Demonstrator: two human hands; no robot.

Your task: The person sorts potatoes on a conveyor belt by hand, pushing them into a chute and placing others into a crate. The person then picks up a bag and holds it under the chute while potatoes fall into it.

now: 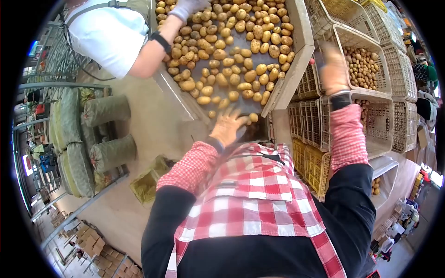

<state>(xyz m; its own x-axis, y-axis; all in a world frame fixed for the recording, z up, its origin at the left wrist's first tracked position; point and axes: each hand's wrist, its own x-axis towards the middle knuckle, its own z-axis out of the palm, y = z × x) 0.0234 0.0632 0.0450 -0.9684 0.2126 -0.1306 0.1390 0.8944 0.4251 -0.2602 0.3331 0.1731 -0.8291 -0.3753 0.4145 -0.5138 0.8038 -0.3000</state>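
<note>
Many potatoes (222, 60) lie spread over a grey sorting table (168, 90) that narrows to an outlet near my body. At that outlet, my left hand (228, 126) has its fingers spread at the potatoes on the lower edge, and a few potatoes sit just beside its fingertips. Out to the right, my right hand (333, 69) is over the near side of a crate (340, 34) partly filled with small potatoes (361, 67). Motion smears its fingers, so what it holds, if anything, cannot be made out. Beside the hand a small reddish thing shows.
A co-worker's gloved hand (189, 8) reaches over the table from the upper left. Stacked plastic crates (403, 123) stand on the right, with yellow crates (311, 169) lower down. Full green sacks (107, 110) and a metal rail (60, 85) are on the left.
</note>
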